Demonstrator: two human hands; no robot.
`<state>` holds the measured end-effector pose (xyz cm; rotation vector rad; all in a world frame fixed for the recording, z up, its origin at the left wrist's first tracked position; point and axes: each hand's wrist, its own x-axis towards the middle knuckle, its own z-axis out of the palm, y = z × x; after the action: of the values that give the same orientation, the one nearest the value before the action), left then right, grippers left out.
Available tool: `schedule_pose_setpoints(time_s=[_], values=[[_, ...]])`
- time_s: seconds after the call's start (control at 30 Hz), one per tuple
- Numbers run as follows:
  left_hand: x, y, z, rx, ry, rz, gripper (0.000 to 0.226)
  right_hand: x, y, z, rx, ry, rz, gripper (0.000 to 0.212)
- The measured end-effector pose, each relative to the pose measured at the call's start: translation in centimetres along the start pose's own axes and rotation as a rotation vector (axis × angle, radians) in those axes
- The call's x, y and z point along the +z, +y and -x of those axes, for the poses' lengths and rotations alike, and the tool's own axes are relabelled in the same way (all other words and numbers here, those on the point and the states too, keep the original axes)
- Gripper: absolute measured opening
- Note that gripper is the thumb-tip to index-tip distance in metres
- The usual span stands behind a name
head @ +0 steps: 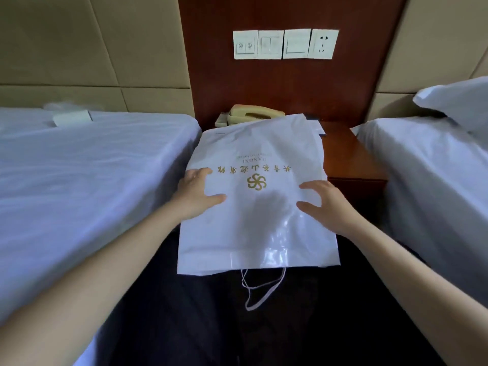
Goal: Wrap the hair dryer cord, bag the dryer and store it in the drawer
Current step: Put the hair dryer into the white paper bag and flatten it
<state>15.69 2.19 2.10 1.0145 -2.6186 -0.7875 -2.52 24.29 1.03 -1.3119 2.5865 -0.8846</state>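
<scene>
L bed (79, 167): white sheet, left of L fingers; small white pad (71, 118) on its far end.
L hand (196, 192): lies on bag's left edge, fingers apart & fairly straight, thumb pointing right across the plastic; no clamp visible.
Bag (258, 233): white plastic w/ gold logo (256, 182), under both hands. Far end lies on the nightstand, near end sticks out over a dark area toward the person.
Dark shape (266, 207): shows thru bag, btwn the 2 thumbs; can't tell what it is.
String (264, 289): white loop, hangs from bag's near end, nearer than both thumbs.
Phone (253, 116): beige, beyond the fingertips, behind bag's far end.
Plates (285, 44): 4 white, in a row on wood panel above phone.
R hand (326, 200): on bag's right side, fingers apart, loosely bent, tips touching plastic; not clamped.
Nightstand (353, 159): red-brown wood, bare part just right of R fingers.
R bed (435, 180): white, right of R hand; pillow (459, 101) at far end.
</scene>
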Motion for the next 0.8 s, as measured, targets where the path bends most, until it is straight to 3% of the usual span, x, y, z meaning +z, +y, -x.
schedule_pose_setpoints(time_s=[0.1, 0.17, 0.27, 0.4, 0.53, 0.63, 0.7, 0.8], values=[[2.8, -2.1, -0.9, -0.158, 0.318, 0.302, 0.085, 2.4, 2.1, -0.3, 0.156, 0.124, -0.081, 0.065], [4.0, -3.0, -1.3, -0.237, 0.404, 0.531, 0.078, 3.6, 3.4, -0.4, 0.230, 0.199, -0.206, 0.070], [5.4, -3.8, -1.5, -0.367, 0.322, 0.775, 0.055, 5.0, 4.9, -0.4, 0.289, 0.282, -0.387, 0.068], [6.2, -4.6, -1.5, -0.387, 0.125, 0.969, 0.024, 5.3, 5.5, -0.9, 0.332, 0.339, -0.506, 0.059], [5.9, -4.5, -1.2, -0.387, 0.044, 1.106, 0.021, 5.5, 6.9, -1.8, 0.287, 0.325, -0.381, 0.011], [6.1, -4.5, -1.0, -0.412, 0.037, 1.066, 0.025, 5.6, 7.4, -2.3, 0.296, 0.321, -0.492, 0.020], [6.2, -4.4, -0.8, -0.427, 0.031, 1.055, 0.028, 5.5, 7.3, -2.6, 0.318, 0.320, -0.578, 0.014], [6.3, -4.3, -0.4, -0.413, 0.021, 1.008, 0.030, 5.9, 7.6, -2.5, 0.357, 0.206, -0.598, 0.017]])
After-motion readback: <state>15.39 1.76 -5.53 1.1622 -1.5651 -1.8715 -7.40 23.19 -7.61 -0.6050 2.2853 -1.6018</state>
